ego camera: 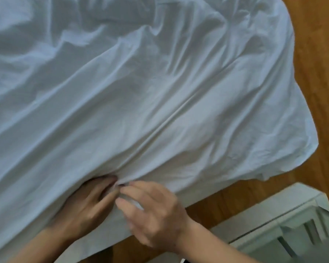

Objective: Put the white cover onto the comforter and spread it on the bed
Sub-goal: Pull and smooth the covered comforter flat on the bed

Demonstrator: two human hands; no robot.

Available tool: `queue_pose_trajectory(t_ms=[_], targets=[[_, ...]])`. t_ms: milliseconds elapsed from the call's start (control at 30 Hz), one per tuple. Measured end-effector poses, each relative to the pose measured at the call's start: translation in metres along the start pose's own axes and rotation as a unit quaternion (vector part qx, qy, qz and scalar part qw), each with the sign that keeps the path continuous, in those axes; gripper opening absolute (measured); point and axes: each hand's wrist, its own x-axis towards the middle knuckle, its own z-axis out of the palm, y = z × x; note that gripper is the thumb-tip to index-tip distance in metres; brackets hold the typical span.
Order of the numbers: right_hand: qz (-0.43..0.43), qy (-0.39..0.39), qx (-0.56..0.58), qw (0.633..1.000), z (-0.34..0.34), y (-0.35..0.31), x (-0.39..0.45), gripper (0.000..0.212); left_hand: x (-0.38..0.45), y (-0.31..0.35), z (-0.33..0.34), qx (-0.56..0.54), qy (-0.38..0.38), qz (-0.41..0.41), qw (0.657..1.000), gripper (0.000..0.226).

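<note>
Head view, looking steeply down: I see the white cover [141,88] filling most of the frame, rumpled, with long creases running from the upper right down toward the two hands at the near edge. Whether the comforter sits inside it I cannot tell; only white cloth shows. Left hand [87,204] lies on the cloth at the lower left, fingers curled, fingertips drawn together at a small bunch of fabric right on the hem. Right hand [156,211] comes in from the lower right, back of the hand toward me, thumb and forefinger pinching the same bunched spot, other fingers loosely bent. The two sets of fingertips meet, touching or nearly so; motion blur hides what exactly sits between them, possibly a fastening, I cannot say. Cover's near edge hangs over the side, and one corner [300,147] juts out at the right over the wooden floor [319,54]. Floor also shows beneath the hem beside the right wrist. Pale white furniture piece [285,223] with panelled faces stands in the lower right corner, apart from the cover.
</note>
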Motion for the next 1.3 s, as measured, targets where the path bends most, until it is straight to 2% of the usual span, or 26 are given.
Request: queue_pose_trajectory(t_ms=[100,200,267,333,400,500,567,600,633,700,733,767,833,867,933,1000,1067,1100,1167,1200,1233,1267,1300], targets=[[0.056,-0.086,-0.068,0.992,0.059,-0.004,0.015,0.033,-0.035,-0.017,-0.008,0.023,-0.055,-0.132,0.989,0.047],[0.065,-0.123,-0.166,0.976,0.099,0.021,0.02,0.056,-0.064,-0.043,-0.013,0.072,-0.114,-0.255,0.957,0.072],[0.063,-0.111,-0.206,0.97,0.113,0.028,0.024,0.064,-0.068,-0.053,-0.003,0.062,-0.117,-0.293,0.947,0.083],[0.054,-0.069,-0.246,0.965,0.121,0.027,0.032,0.057,-0.059,-0.059,0.009,0.023,-0.102,-0.313,0.944,0.079],[0.035,-0.026,-0.278,0.96,0.125,0.024,0.044,0.041,-0.046,-0.062,0.011,-0.002,-0.09,-0.316,0.944,0.065],[0.065,-0.033,-0.253,0.965,0.125,0.014,0.067,0.034,-0.031,-0.067,-0.007,-0.019,-0.051,-0.273,0.96,0.05],[0.098,-0.044,-0.214,0.971,0.115,-0.001,0.08,0.032,-0.028,-0.067,-0.029,-0.063,-0.005,-0.22,0.973,0.057],[0.102,-0.055,-0.179,0.977,0.105,-0.013,0.081,0.031,-0.03,-0.06,-0.047,-0.124,-0.016,-0.227,0.966,0.063],[0.116,-0.084,-0.126,0.982,0.089,-0.03,0.079,0.033,-0.033,-0.046,-0.071,-0.192,-0.061,-0.243,0.949,0.065],[0.174,-0.226,-0.028,0.958,0.048,-0.069,0.063,0.046,-0.056,-0.012,-0.109,-0.282,-0.17,-0.257,0.908,0.075],[0.186,-0.281,0.019,0.941,0.03,-0.087,0.049,0.053,-0.072,0.001,-0.118,-0.319,-0.187,-0.255,0.894,0.075],[0.193,-0.302,0.046,0.932,0.02,-0.097,0.033,0.056,-0.087,0.01,-0.117,-0.311,-0.182,-0.235,0.903,0.069],[0.23,-0.33,0.041,0.915,0.024,-0.094,0.015,0.056,-0.102,0.015,-0.091,-0.346,-0.178,-0.259,0.884,0.055],[0.239,-0.368,0.002,0.899,0.035,-0.083,0.012,0.054,-0.107,0.016,-0.07,-0.327,-0.176,-0.243,0.896,0.049],[0.267,-0.404,-0.063,0.873,0.067,-0.055,0.012,0.045,-0.108,0.016,-0.046,-0.311,-0.193,-0.249,0.897,0.03],[0.246,-0.402,-0.103,0.876,0.088,-0.04,0.023,0.039,-0.103,0.014,-0.036,-0.279,-0.18,-0.189,0.924,0.018],[0.213,-0.374,-0.075,0.9,0.093,-0.044,0.039,0.03,-0.075,0.004,-0.051,-0.251,-0.145,-0.204,0.935,0.008],[0.19,-0.322,-0.054,0.926,0.088,-0.051,0.048,0.024,-0.07,-0.004,-0.062,-0.247,-0.075,-0.209,0.943,0.01],[0.136,-0.113,-0.066,0.982,0.075,-0.054,0.06,0.018,-0.067,-0.031,-0.079,-0.156,0.099,-0.208,0.961,0.02],[0.116,-0.015,-0.107,0.987,0.069,-0.045,0.065,0.02,-0.065,-0.051,-0.086,-0.098,0.135,-0.223,0.961,0.025],[0.123,0.041,-0.158,0.979,0.064,-0.027,0.068,0.028,-0.066,-0.071,-0.086,-0.057,0.136,-0.242,0.959,0.032],[0.158,0.053,-0.206,0.964,0.06,-0.002,0.071,0.038,-0.068,-0.092,-0.081,-0.026,0.113,-0.269,0.956,0.04],[0.222,0.029,-0.236,0.946,0.057,0.022,0.074,0.048,-0.069,-0.11,-0.07,-0.005,0.078,-0.293,0.953,0.049]])
